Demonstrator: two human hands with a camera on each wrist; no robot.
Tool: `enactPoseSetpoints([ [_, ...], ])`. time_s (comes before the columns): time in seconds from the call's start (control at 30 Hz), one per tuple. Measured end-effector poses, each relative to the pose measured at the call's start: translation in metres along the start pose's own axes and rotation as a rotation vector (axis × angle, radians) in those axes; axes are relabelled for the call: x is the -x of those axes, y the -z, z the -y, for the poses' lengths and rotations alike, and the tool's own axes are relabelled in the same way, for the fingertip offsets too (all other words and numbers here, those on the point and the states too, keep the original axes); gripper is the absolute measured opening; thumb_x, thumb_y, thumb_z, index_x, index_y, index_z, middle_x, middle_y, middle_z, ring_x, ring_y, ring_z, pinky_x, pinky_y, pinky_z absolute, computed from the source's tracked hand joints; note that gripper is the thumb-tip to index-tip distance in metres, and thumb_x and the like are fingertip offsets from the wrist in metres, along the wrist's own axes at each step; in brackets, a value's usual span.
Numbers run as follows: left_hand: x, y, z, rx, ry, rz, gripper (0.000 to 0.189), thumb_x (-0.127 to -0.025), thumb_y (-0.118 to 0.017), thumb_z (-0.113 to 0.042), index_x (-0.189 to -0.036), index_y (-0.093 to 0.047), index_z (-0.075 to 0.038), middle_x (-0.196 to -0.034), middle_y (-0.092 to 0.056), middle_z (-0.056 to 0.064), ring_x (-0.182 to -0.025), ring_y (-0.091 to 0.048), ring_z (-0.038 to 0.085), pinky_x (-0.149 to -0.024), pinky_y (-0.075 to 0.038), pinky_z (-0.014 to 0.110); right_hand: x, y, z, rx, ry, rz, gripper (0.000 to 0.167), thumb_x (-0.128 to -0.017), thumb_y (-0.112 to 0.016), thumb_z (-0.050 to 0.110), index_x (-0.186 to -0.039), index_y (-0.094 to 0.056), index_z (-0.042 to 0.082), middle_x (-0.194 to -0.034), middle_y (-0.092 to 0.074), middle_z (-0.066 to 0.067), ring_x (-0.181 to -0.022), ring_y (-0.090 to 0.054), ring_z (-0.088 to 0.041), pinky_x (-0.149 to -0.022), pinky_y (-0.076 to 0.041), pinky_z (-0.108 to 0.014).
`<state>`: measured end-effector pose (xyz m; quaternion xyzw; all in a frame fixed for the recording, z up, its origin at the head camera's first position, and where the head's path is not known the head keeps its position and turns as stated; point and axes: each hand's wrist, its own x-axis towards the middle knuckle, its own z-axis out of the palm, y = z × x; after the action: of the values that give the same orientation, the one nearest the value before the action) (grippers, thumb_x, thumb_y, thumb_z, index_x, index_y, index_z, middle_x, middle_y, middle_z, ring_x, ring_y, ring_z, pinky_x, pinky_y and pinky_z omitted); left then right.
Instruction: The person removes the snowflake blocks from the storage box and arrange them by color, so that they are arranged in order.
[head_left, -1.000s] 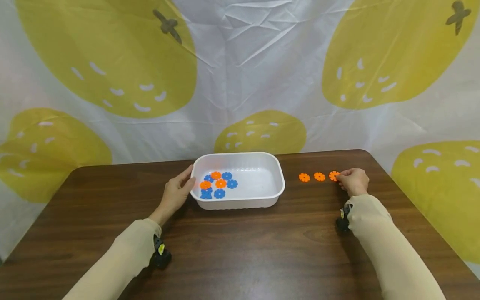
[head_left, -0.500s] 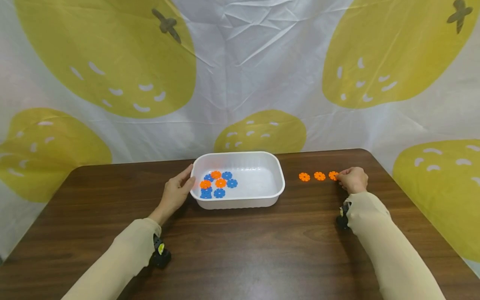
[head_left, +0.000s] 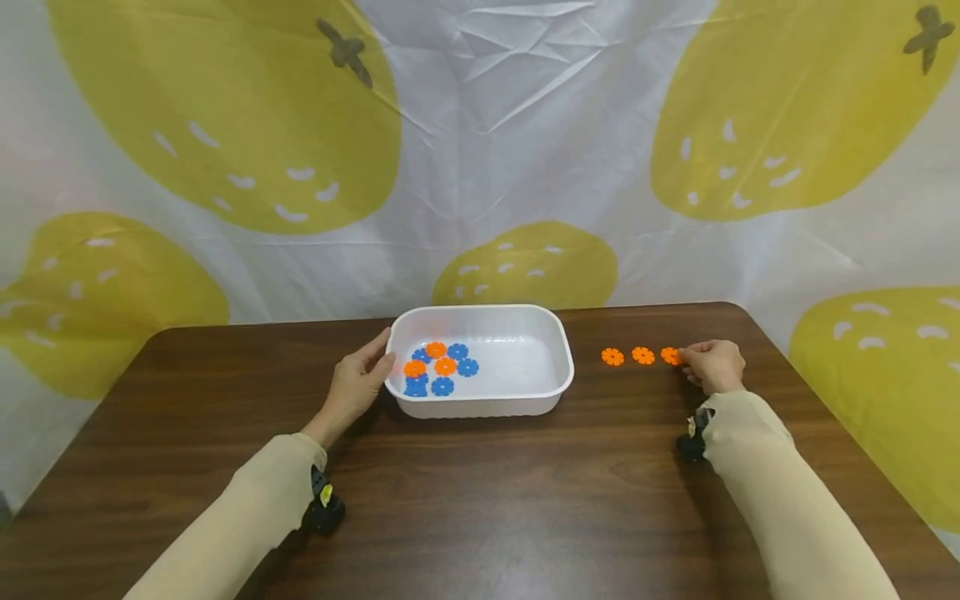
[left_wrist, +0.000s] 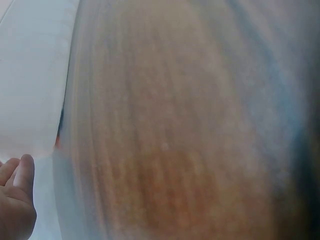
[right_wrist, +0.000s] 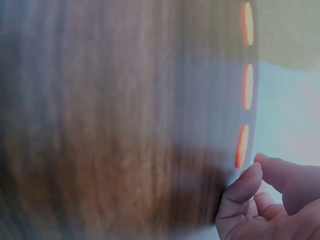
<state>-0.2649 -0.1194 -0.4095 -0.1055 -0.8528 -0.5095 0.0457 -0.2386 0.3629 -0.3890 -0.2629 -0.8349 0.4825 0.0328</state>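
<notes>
My left hand (head_left: 356,385) holds the left end of a white plastic tray (head_left: 480,407), its thumb at the rim and the other fingers along the outer wall. Orange and blue snowflake-shaped building discs lie in the tray's left half, among them an orange disc (head_left: 446,367) and a blue disc (head_left: 468,367). To the right of the tray, three orange discs form a row on the table. With thumb and forefinger together, my right hand (head_left: 716,365) pinches the right edge of the end orange disc (head_left: 670,356), whose edge shows in the right wrist view beside the fingertips.
The left orange disc (head_left: 612,357) and the middle orange disc (head_left: 642,355) of the row lie flat on the brown wooden table (head_left: 510,500). A white cloth printed with yellow fruit (head_left: 525,262) hangs behind the table's far edge.
The head view has shifted slightly. My left hand stays at the tray and my right hand stays at the end disc; the discs keep their row.
</notes>
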Motion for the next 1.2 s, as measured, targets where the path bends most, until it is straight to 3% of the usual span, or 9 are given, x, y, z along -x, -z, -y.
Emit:
enactPoseSetpoints([
  [0.1,0.000,0.000,-0.001,-0.002,0.003,0.004,0.048,-0.096,-0.052,-0.020,-0.142,-0.042,-0.008,-0.143,-0.043,0.011,-0.130,-0.044,0.027,-0.105,-0.038,0.040,0.004,-0.002,0.005,-0.042,0.013,-0.002,0.030,-0.092,-0.057,0.016,-0.110,-0.056,-0.008,-0.071,-0.053,0.003,-0.051,-0.052,-0.003,-0.051,-0.051,-0.018],
  [0.23,0.000,0.000,0.000,-0.003,0.003,-0.001,0.048,-0.096,-0.052,-0.019,-0.142,-0.041,-0.007,-0.143,-0.043,0.012,-0.130,-0.043,0.028,-0.105,-0.037,0.041,0.014,-0.012,0.026,-0.076,0.104,0.022,0.036,-0.093,-0.055,0.018,-0.119,-0.053,-0.007,-0.068,-0.053,0.008,-0.054,-0.052,0.000,-0.055,-0.051,-0.018],
  [0.53,0.000,-0.004,0.000,0.004,0.022,0.007,0.049,-0.096,-0.052,-0.021,-0.143,-0.041,-0.009,-0.145,-0.042,0.010,-0.132,-0.041,0.027,-0.106,-0.036,0.040,0.050,-0.064,0.088,-0.220,0.303,0.195,0.032,-0.094,-0.056,0.015,-0.113,-0.054,-0.010,-0.065,-0.052,0.011,-0.055,-0.050,-0.001,-0.056,-0.050,-0.018],
  [0.8,0.000,-0.006,-0.002,0.018,0.012,0.005,0.049,-0.096,-0.052,-0.019,-0.142,-0.041,-0.008,-0.145,-0.043,0.010,-0.132,-0.042,0.027,-0.106,-0.037,0.040,0.081,-0.113,0.120,-0.322,0.296,0.308,0.026,-0.091,-0.059,0.010,-0.110,-0.057,-0.008,-0.066,-0.051,0.004,-0.052,-0.046,-0.005,-0.050,-0.044,-0.014],
  [0.97,0.000,-0.004,-0.003,0.015,-0.015,-0.009,0.048,-0.095,-0.053,-0.017,-0.141,-0.043,-0.006,-0.142,-0.045,0.013,-0.129,-0.045,0.029,-0.105,-0.038,0.040,0.094,-0.140,0.130,-0.285,0.288,0.355,0.024,-0.090,-0.061,0.010,-0.108,-0.060,-0.006,-0.072,-0.053,-0.001,-0.054,-0.047,-0.007,-0.050,-0.045,-0.014],
  [1.2,0.001,-0.005,-0.003,0.004,0.027,-0.001,0.049,-0.096,-0.052,-0.020,-0.142,-0.041,-0.008,-0.144,-0.043,0.011,-0.131,-0.044,0.028,-0.105,-0.037,0.040,0.098,-0.176,0.132,-0.174,0.263,0.385,0.021,-0.089,-0.063,0.011,-0.104,-0.064,-0.003,-0.075,-0.055,-0.002,-0.057,-0.048,-0.009,-0.052,-0.046,-0.016],
])
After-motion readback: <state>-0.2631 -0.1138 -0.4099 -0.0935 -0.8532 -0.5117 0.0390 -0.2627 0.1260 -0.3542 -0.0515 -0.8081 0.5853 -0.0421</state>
